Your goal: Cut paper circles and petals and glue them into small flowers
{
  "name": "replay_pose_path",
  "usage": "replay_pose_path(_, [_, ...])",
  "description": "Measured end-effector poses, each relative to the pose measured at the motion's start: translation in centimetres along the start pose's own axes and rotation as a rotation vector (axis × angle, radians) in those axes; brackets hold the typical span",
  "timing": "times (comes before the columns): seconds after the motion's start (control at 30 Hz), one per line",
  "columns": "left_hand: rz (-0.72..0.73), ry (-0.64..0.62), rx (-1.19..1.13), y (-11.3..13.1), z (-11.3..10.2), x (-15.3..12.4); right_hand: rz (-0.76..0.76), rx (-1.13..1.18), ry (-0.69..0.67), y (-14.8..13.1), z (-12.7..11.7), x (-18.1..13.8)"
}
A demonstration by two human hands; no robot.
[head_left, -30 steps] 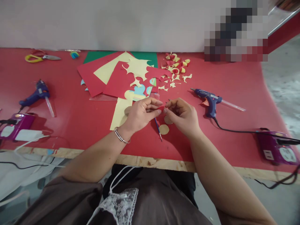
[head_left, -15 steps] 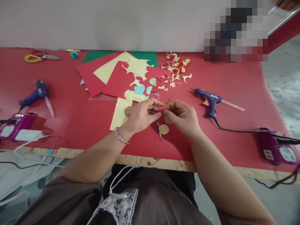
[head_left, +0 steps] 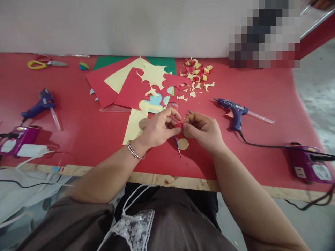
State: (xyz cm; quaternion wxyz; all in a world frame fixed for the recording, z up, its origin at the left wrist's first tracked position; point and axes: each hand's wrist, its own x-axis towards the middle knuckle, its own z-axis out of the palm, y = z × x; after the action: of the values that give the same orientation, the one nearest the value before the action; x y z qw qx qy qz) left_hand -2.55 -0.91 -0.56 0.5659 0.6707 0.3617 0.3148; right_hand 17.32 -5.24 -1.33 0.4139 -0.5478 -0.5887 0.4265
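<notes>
Both hands meet over the middle of the red table (head_left: 78,136). My left hand (head_left: 158,127) and my right hand (head_left: 202,129) pinch a small red paper piece (head_left: 179,124) between their fingertips, fingers closed on it. Under the hands lie a blue pen (head_left: 177,144) and two tan paper discs, one (head_left: 183,144) in front and one (head_left: 143,123) by my left thumb. A pale yellow sheet (head_left: 133,127) lies beside my left hand.
Red, yellow and green sheets (head_left: 131,82) are stacked at the back, with a heap of curled paper pieces (head_left: 196,71). A blue glue gun (head_left: 234,109) lies right, another (head_left: 39,104) left. Yellow-handled scissors (head_left: 44,64) sit far left. Purple power boxes (head_left: 310,167) (head_left: 15,139) flank the table.
My fingers have closed tighter round the red paper piece, the left fingers curling in. The small item by the scissors looks slightly shifted. Arms stay put.
</notes>
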Motion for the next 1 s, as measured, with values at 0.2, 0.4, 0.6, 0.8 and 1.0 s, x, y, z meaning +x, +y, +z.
replay_pose_path(0.2, [0.01,-0.065,-0.055,0.2,-0.4,0.1,0.018,0.134,-0.013,0.0,0.0,0.0])
replay_pose_path(0.4, [-0.077,-0.071,-0.113,0.1,-0.5,0.0,0.042,0.164,0.006,-0.2,0.0,0.0])
replay_pose_path(0.6, [-0.11,-0.091,-0.156,-0.1,-0.5,0.0,0.051,0.163,-0.003,-0.2,0.0,0.1])
replay_pose_path(0.8, [-0.209,-0.188,-0.319,-1.0,-1.1,0.2,0.071,0.127,0.021,-0.2,-0.1,0.1])
replay_pose_path(1.0, [-0.12,-0.065,-0.157,-0.3,-0.5,0.1,0.077,0.127,0.03,-0.2,-0.1,0.2])
